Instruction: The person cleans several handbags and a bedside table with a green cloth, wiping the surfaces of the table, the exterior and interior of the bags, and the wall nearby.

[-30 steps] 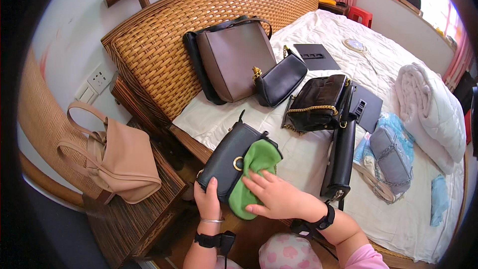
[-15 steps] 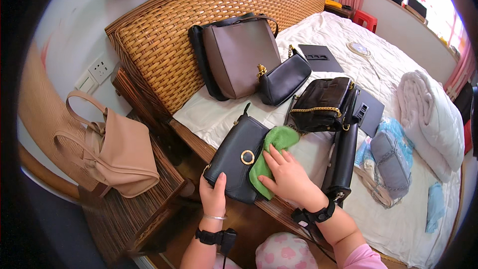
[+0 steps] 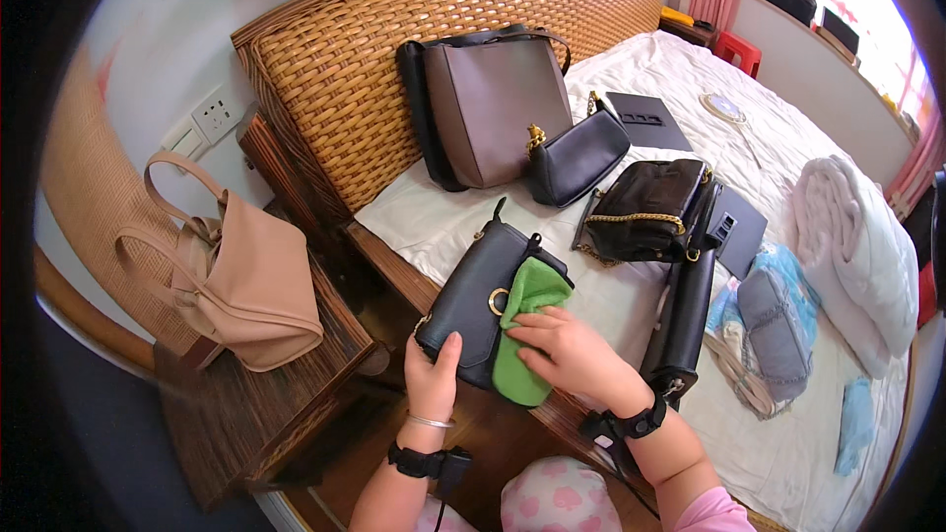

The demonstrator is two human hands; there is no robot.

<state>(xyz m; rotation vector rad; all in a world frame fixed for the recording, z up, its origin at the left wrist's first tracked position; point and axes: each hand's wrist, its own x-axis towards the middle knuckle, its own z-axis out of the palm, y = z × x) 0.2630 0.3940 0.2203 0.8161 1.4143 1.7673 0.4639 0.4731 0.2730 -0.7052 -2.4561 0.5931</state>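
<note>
- Black leather flap handbag with a gold ring: held tilted at the wooden rail of the bed; whether the rail is touched cannot be told.
- Left hand: fingers grasping the handbag's lower left end — thumb laid on the front.
- Right hand: fingers bent over the cloth; whether it is pinched or only pressed cannot be told.
- Soft green cloth: laid over the handbag's right part, beside the ring.
- Taupe upright leather tote: stood before the woven rattan headboard.
- Small black leather bag, gold chain: placed just beside the tote.
</note>
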